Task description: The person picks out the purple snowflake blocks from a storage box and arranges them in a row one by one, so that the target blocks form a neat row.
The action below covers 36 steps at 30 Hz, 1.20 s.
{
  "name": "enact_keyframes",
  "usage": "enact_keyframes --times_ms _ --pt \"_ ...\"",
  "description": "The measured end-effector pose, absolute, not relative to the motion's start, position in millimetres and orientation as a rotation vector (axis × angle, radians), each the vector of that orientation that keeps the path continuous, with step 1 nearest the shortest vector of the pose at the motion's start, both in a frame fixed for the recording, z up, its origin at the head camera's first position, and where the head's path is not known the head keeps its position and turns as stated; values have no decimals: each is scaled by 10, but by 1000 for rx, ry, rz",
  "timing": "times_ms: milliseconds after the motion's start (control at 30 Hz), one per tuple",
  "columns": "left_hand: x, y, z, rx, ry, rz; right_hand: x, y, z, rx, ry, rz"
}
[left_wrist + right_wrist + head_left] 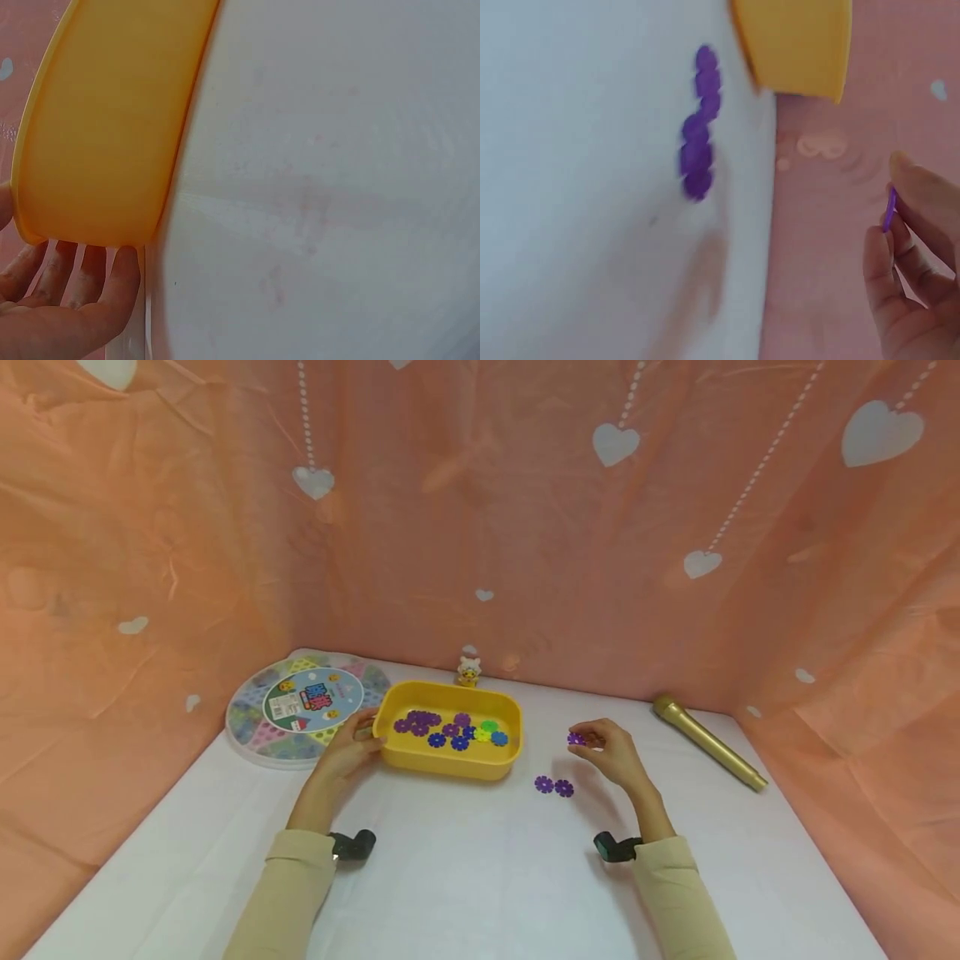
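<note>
A yellow plastic basin (442, 765) stands on the table with several purple, blue, green and yellow snowflake building discs (459, 742) lying in it. My left hand (348, 750) grips the basin's left end; in the left wrist view its fingers (91, 274) lie against the outer wall and the thumb is at the rim. My right hand (617, 753) pinches a purple snowflake disc (576, 738) between thumb and fingers, above the table to the right of the basin. The same disc (889, 209) appears edge-on in the right wrist view. Two purple snowflake discs (553, 786) lie side by side nearer me.
Behind my left hand lies a round, flat, clear case (255, 710) with a printed label. A small white-eared figurine (468, 672) stands behind the basin. A gold microphone (708, 742) rests at the right. Pink cloth (510, 527) with white hearts surrounds the white table (480, 868).
</note>
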<state>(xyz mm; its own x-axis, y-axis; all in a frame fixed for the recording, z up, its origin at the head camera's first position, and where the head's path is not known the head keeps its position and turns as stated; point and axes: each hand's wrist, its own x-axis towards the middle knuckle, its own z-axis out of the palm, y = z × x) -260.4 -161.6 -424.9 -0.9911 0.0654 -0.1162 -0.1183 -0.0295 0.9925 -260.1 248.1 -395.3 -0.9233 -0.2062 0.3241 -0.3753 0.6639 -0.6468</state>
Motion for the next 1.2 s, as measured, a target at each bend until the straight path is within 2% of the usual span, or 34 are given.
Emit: enact_keyframes --times_ms 567,1200 --pt "-2607 -1600 -4234 -126 2071 2162 -2459 2800 -4398 313 -2842 1090" --pt "-2641 -1613 -4261 -140 2061 2169 -2407 2774 -4398 362 -2941 1088"
